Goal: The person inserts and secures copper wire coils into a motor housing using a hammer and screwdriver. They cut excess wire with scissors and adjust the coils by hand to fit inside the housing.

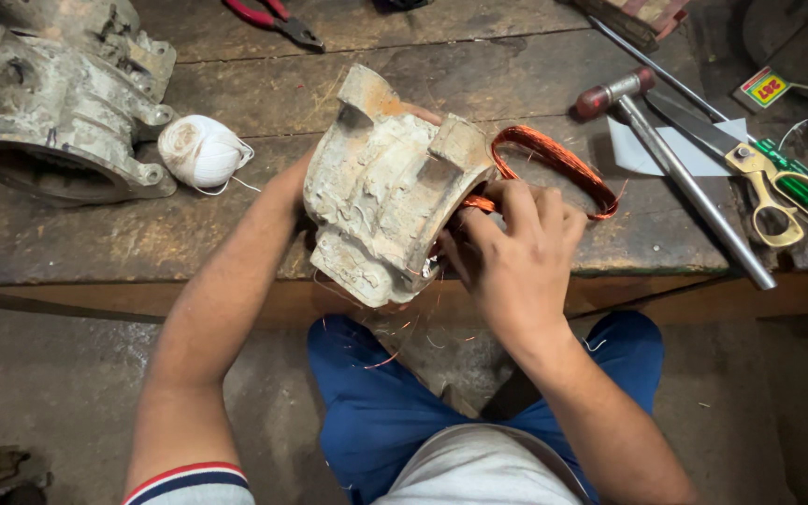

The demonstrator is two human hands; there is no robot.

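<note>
My right hand point(516, 257) has its fingers curled tight at the open mouth of the motor housing point(390, 187), pinching the copper wire coil point(558, 164) where it enters the casing. The coil is a glossy orange loop of fine strands, arching out to the right of the housing. My left hand point(306, 182) is mostly hidden behind the housing, bracing it; I cannot tell how its fingers lie. The housing is rough, pale, corroded cast metal with lugs and ribs, tipped at the edge of a worn wooden bench point(535, 65). Left of the housing sits a ball of white string point(200, 150), then another grimy casting point(58, 98). Right of it lie a steel hammer point(675, 164) and yellow-handled scissors point(759, 164).
</note>
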